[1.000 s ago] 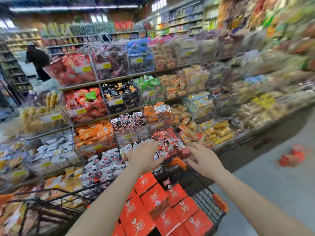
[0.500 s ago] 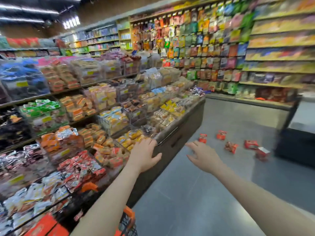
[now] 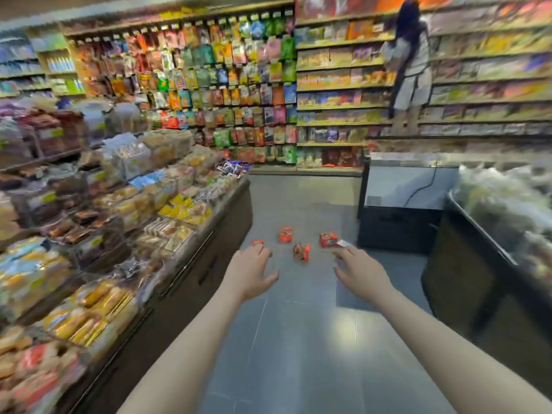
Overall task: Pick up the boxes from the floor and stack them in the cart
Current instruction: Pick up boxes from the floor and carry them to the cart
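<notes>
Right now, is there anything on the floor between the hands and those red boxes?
Nothing visible blocks the way. Only bare grey floor lies between the open left hand, the open right hand and the red boxes ahead. The snack shelf and dark counter stand off to the sides.

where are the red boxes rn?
Head view: the red boxes lie scattered on the grey floor mid-aisle, beyond both empty hands, between the snack shelf and the dark chest freezer.
</notes>
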Demonstrator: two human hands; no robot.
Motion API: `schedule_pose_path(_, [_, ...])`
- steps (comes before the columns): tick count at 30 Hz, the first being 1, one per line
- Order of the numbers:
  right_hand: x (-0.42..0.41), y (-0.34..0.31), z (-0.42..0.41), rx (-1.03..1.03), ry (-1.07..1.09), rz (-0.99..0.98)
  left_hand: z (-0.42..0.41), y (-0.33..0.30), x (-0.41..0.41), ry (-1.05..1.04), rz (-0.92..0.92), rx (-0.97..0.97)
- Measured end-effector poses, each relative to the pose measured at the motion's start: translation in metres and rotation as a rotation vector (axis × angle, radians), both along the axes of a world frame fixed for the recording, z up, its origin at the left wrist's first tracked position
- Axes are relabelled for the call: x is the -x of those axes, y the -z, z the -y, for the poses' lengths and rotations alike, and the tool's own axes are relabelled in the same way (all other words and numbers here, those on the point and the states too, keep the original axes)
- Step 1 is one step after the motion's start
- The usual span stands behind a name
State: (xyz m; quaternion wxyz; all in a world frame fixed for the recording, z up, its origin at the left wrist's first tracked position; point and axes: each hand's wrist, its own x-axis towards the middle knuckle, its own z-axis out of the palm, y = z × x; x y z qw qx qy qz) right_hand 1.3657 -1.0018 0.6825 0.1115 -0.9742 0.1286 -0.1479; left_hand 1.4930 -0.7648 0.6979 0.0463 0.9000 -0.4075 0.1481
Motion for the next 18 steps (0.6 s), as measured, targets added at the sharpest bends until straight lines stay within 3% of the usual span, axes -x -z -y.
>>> schedule_pose_path(18, [-0.18,0.031,0.174,-0.088,0.242,-0.063,0.213,0.04,-0.249,0.288,-0.11,-0.01])
